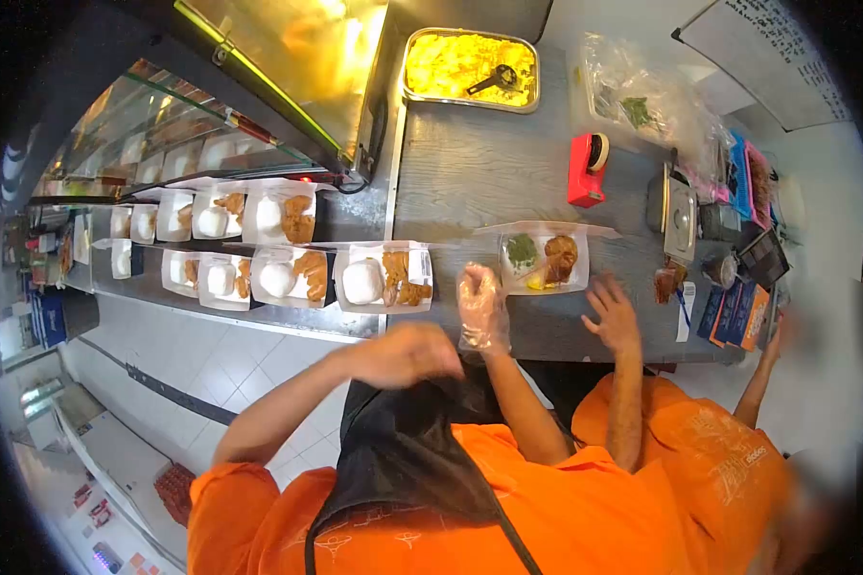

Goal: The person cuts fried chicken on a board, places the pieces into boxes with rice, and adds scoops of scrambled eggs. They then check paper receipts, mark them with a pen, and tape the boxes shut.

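My left hand (pixel 408 355) is bare, held in front of the black apron at the counter's near edge. Its fingers point right and are smeared by motion. A clear plastic glove covers my right hand (pixel 483 305); its fingers curl in, with nothing visible in them. Just right of it is an open white paper box (pixel 518 284) holding green leaves (pixel 522 251), a brown fried piece (pixel 560 257) and something yellow. To the left of my hands stands another open box (pixel 350 305) with a white rice mound (pixel 362 283) and brown fried pieces (pixel 408 289).
A co-worker's hand (pixel 612 314) reaches beside the leafy box. More rice boxes (pixel 288 278) line the left in two rows. Behind are a metal tray (pixel 472 101) of yellow food with a black spoon, and a red tape dispenser (pixel 587 172). Metal containers (pixel 679 216) stand right.
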Tool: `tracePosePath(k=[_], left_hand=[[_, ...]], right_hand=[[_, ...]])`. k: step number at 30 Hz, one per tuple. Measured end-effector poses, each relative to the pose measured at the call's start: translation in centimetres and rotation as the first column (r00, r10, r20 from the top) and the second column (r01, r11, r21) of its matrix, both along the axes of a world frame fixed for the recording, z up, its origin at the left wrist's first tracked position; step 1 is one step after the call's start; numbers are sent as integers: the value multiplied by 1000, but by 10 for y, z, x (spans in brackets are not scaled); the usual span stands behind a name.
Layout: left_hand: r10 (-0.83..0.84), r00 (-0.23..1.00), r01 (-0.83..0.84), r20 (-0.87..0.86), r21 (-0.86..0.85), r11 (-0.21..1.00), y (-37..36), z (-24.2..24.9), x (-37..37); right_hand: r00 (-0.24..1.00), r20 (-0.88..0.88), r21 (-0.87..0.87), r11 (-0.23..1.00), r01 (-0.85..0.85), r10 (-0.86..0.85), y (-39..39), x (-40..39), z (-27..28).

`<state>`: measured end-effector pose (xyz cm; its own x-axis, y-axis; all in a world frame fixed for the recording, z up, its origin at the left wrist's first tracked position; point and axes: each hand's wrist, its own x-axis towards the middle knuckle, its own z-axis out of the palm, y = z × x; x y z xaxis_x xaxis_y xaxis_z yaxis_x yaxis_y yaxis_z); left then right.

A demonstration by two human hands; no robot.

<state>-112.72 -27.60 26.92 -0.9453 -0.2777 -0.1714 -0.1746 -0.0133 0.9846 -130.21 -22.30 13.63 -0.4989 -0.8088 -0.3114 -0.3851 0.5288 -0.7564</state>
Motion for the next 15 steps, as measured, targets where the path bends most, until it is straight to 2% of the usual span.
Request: tracePosePath(k=[1, 2, 3, 4, 6, 9, 10, 11, 12, 13, 14, 15], left_hand=[[270, 924, -251, 272, -100, 963, -8, -24, 11], [458, 845, -317, 278, -429, 846, -14, -50, 17], [630, 748, -328, 210, -708, 626, -19, -74, 20], [628, 751, -327, 206, -710, 624, -23, -91, 17], [660, 734, -288, 159, -807, 516, -27, -116, 9], [603, 793, -248, 89, -856, 453, -28, -147, 9], [580, 800, -186, 156, -854, 486, -29, -154, 11], [561, 815, -186, 145, -852, 490, -28, -160, 15], [550, 834, -251, 33, -865, 433, -29, -160, 17], [533, 842, -324, -82, -867, 378, -31, -159, 18], [518, 849, -335, -100, -861, 383, -32, -162, 20], [530, 818, -466, -222, -795, 388, -33, -168, 21]], right_hand=[[1000, 23, -138, 990, -3, 7, 4, 3, 4], [997, -74, -170, 985, -10, -2, 6, 7, 16], [997, -75, -174, 985, -8, -5, 7, 6, 22], [998, -22, -113, 992, -61, 58, 9, 6, 25], [988, 57, -44, 989, -139, 141, 14, 7, 23], [984, -2, 29, 983, -180, 180, 16, 14, 27], [987, -14, 27, 987, -158, 158, 17, 18, 27], [975, -48, 90, 973, -213, 217, 17, 24, 27], [958, -78, 155, 953, -262, 276, 17, 29, 26], [962, -97, 157, 958, -239, 256, 16, 35, 25], [934, -168, 202, 938, -281, 316, 13, 41, 21], [896, -235, 250, 914, -318, 376, 10, 48, 13]])
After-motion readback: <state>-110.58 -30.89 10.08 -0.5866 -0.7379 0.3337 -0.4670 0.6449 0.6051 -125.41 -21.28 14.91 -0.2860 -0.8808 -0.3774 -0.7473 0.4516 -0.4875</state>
